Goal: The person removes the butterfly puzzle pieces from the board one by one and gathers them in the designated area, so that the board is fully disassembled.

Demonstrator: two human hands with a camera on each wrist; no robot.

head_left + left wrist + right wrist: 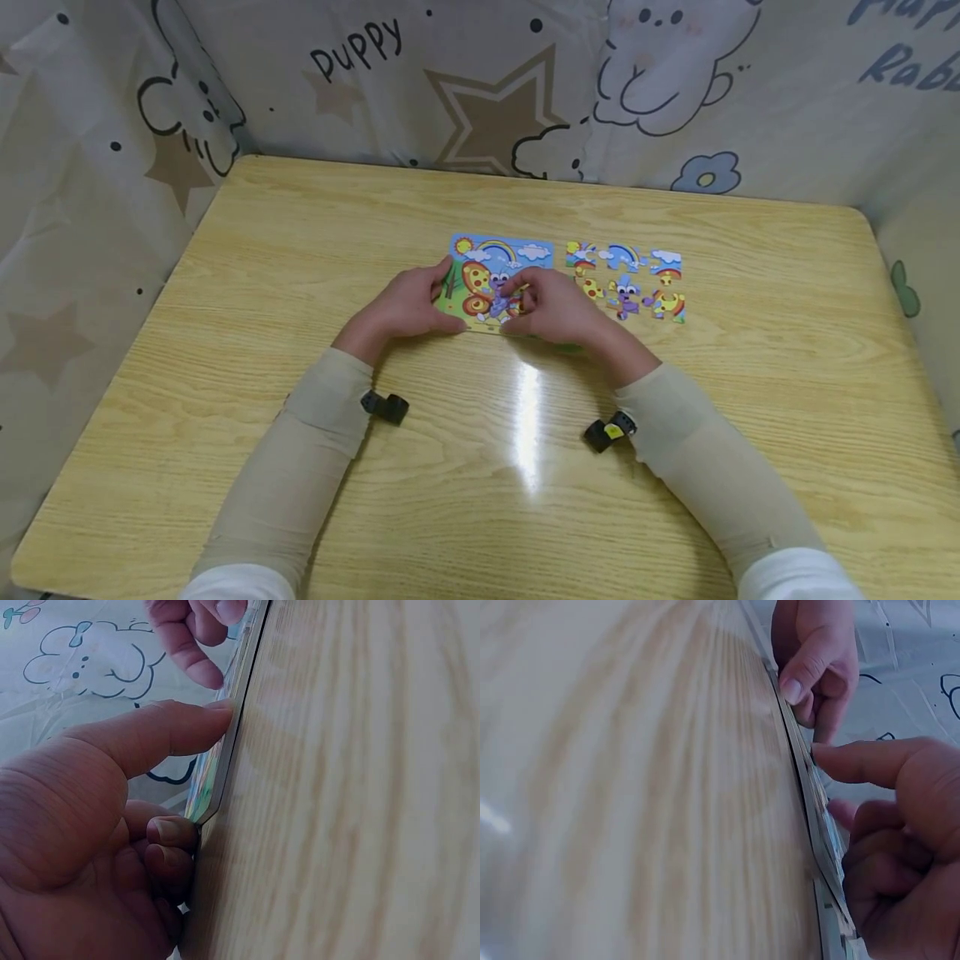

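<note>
A jigsaw puzzle board (461,304) shows a purple-bodied butterfly with spotted wings, a sun and a rainbow in the head view. My left hand (408,302) holds its near left corner, thumb on the near edge and fingers along the left side. In the left wrist view, the left thumb (172,739) touches the board's edge (221,769). Over the board's right part lies my right hand (558,307). Its right thumb (870,761) meets the near edge, while the index finger bends onto the picture. Whether a piece sits under those fingers is hidden.
Loose puzzle pieces lie in rows right of the board, among them a rainbow piece (624,256) and a purple face piece (624,296). A green piece (570,348) shows partly below the right hand. Patterned cloth (300,125) hangs behind the wooden table (285,217).
</note>
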